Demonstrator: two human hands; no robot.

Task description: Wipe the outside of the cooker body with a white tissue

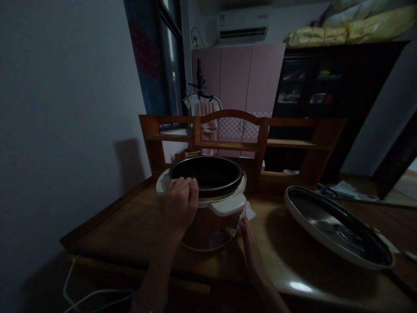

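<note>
A rice cooker (205, 228) with a brown body and white collar stands on the wooden desk. Its dark inner pot (208, 174) sits in the top, with the rim raised above the collar. My left hand (183, 198) is closed over the near left part of the pot's rim. Low on the cooker's right side, my right hand (248, 237) presses a crumpled white cloth or tissue (249, 212) against the body; its fingertips are partly hidden. The cooker's lid (339, 230) lies to the right, its inner metal side facing up.
A wooden shelf rack (230, 145) rises along the back of the desk (130, 230). A white wall (81, 130) borders the left side. White cords (94, 293) hang at the lower left. Pink cabinets (236, 80) and a dark cupboard (325, 65) stand beyond.
</note>
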